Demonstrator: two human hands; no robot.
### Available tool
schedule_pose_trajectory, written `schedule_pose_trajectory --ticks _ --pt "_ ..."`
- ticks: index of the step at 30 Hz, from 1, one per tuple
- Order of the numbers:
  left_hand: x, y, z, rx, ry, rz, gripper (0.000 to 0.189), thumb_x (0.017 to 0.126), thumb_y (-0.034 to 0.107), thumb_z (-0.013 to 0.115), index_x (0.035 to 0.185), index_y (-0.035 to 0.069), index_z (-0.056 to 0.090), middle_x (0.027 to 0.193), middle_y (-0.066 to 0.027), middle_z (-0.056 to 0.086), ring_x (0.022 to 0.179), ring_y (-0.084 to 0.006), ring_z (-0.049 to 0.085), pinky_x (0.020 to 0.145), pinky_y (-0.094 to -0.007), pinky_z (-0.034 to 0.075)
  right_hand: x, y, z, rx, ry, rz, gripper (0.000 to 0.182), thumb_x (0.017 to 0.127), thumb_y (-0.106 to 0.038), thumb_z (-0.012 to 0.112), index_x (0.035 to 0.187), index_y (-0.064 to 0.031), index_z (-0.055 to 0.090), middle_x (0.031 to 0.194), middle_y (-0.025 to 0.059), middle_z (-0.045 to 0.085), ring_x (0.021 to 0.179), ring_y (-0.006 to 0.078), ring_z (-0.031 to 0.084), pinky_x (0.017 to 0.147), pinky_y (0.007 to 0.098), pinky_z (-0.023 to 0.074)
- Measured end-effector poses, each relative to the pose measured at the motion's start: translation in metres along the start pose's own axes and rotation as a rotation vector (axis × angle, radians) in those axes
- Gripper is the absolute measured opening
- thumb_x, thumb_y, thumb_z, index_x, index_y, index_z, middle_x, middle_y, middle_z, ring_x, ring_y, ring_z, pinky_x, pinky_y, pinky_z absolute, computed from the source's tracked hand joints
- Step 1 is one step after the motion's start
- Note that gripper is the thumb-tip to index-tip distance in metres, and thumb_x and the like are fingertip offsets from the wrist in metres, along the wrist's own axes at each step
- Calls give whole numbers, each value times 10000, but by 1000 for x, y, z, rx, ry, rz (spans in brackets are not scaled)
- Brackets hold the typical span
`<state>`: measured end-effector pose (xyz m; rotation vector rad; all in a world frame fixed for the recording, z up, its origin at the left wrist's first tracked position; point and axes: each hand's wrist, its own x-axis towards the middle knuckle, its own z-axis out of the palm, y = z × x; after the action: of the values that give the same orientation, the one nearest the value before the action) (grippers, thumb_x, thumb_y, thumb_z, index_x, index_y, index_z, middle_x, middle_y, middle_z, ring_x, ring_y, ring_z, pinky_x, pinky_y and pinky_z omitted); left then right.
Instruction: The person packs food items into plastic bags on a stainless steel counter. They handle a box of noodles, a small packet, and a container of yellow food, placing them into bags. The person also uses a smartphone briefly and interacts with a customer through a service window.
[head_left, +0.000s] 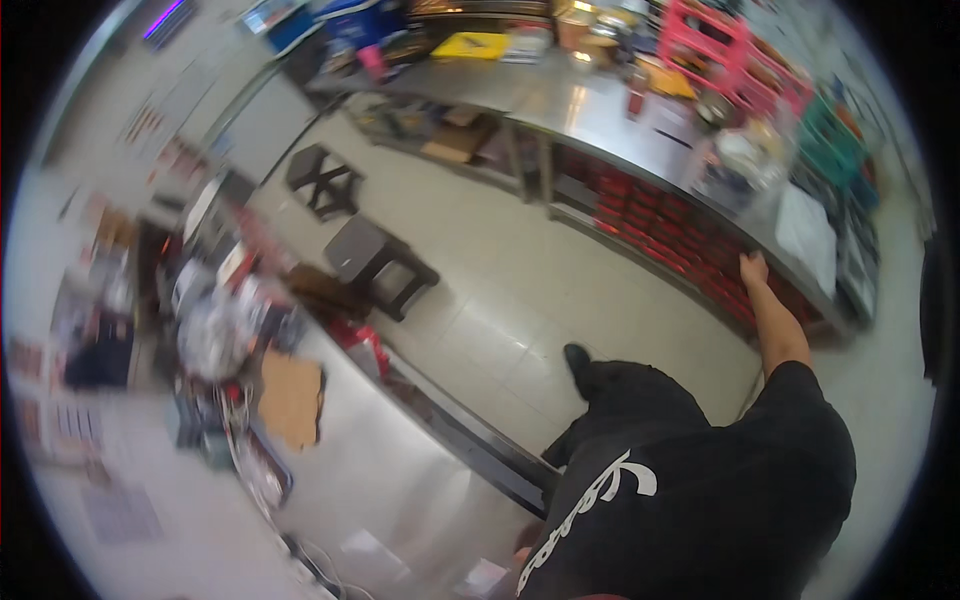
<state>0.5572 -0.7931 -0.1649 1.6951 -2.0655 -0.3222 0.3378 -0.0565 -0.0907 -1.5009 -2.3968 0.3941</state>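
Observation:
My right hand (754, 268) reaches out at the front edge of a stainless-steel worktable (577, 97), its fingers bent. Blur hides whether it grips the edge or holds anything. Behind and below the hand, stacked red items (652, 214) fill the under-shelf. A white plastic bag or sheet (806, 232) lies on the tabletop close by. My left hand is out of view; only a sliver of skin shows beside my black shirt (720, 502). On that side runs a second steel counter (420, 480), bearing a torn piece of cardboard (291, 399) and small white papers (375, 553).
Two dark plastic stools (379, 262) stand on the tiled floor (480, 330) between the counters. Pink baskets (705, 37) and a green basket (832, 139) crowd the worktable's far side. A heap of plastic bags (217, 330) covers the left counter's far end. A cable (330, 570) trails nearby.

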Motion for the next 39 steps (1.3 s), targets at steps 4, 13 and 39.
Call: schedule_pose_trajectory --ticks 4,13,39 --pt "19 60 -9 -153 -7 176 492 953 236 519 1318 -74 405 1266 -241 474 1096 -309 449 947 -447 377 -35 47 -10 333 159 306 379 868 -370 631 1072 -54 593 982 177 676 939 321 652 847 397 485" --pt "-261 498 25 -796 -1354 566 417 981 175 521 1293 -91 448 1267 -194 534 1133 -272 560 987 -368 429 104 11 -108 919 326 -13 354 885 -219 687 1149 -18 565 1012 74 627 940 148 589 840 279 465" --pt "-703 754 -33 -660 -1437 2668 434 750 267 735 1106 60 597 978 -97 589 987 -247 550 903 -387 382 187 -125 -236 1405 190 220 335 910 -258 634 1078 33 632 877 34 635 653 76 490 796 282 461"
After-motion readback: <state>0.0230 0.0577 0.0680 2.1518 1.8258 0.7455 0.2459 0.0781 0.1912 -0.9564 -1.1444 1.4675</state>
